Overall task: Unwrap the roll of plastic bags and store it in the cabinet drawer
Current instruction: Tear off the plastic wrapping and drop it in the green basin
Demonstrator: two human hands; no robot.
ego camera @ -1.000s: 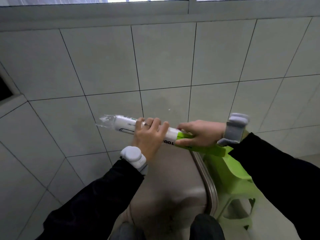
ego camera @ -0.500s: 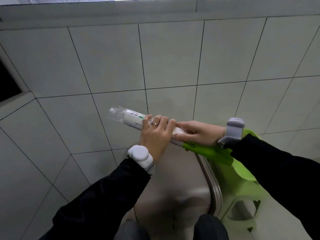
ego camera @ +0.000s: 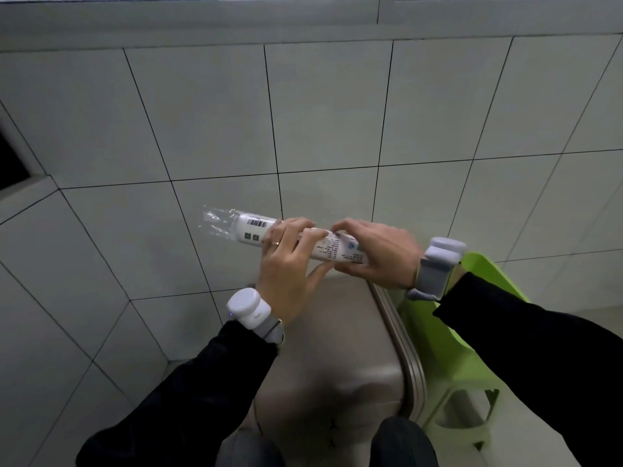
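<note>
The roll of plastic bags (ego camera: pixel 256 229) is a white cylinder in clear wrap, held level in front of a tiled wall. A barcode faces me near its left end, where loose clear film sticks out. My left hand (ego camera: pixel 290 264) grips the roll's middle, fingers curled over the top and thumb beneath. Closed around the right end is my right hand (ego camera: pixel 377 254), which hides that end. Both wrists carry grey bands. No cabinet drawer is in view.
A grey rounded surface (ego camera: pixel 330 358) with a metal rim lies right below my hands. A bright green plastic stool (ego camera: pixel 472 365) stands to its right, partly behind my right sleeve. Pale tiled walls (ego camera: pixel 303 112) close in ahead and to the left.
The roll has turned in my hands: the barcode side now faces me and the green end is out of sight. My right hand has closed further over the right end.
</note>
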